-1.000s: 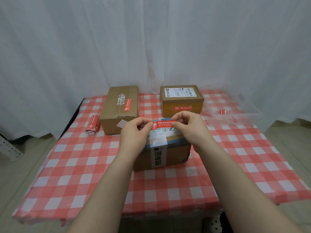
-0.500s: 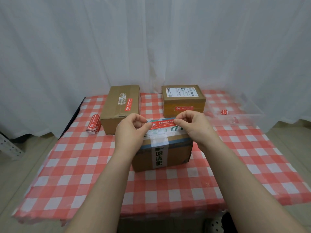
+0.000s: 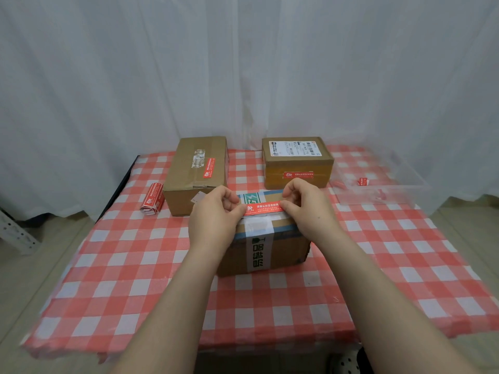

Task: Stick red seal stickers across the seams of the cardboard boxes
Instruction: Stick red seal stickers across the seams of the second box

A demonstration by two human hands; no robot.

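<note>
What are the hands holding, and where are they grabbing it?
A long red paper seal sticker, pinched at its two short ends: the left hand holds the left end, the right hand the right end, over the near brown cardboard box.

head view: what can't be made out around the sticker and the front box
Head view: both ends of the red seal sticker, covered by the left hand and right hand pinching it.
Head view: whether the sticker touches the front box; the angle hides any gap.
Head view: the sticker's small print, too small.
</note>
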